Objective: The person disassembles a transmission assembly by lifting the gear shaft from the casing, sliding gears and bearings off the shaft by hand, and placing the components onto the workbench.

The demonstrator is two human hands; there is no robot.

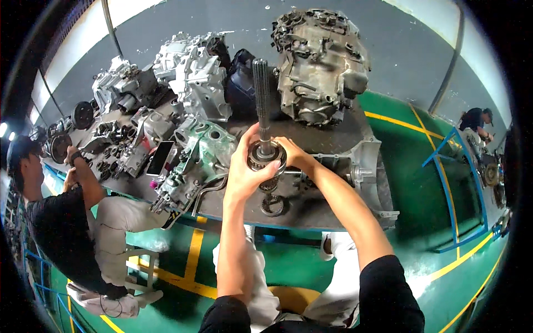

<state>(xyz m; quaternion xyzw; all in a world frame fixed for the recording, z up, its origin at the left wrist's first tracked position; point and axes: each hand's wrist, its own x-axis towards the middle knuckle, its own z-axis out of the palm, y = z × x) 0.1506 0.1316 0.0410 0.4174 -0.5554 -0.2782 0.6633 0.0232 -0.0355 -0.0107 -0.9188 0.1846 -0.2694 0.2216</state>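
A splined metal shaft stands upright in front of me, with a gear-and-bearing stack around its lower part. My left hand is wrapped round the near left side of the stack, its thumb across the front. From the right, my right hand grips the far right side, its fingertips partly hidden behind the shaft. Just below the stack, a metal ring lies on the dark workbench near its front edge.
A large gearbox stands at the back right, and an open silver housing lies right of my hands. Silver castings, a phone and a bent bar are on the left. A co-worker sits at far left.
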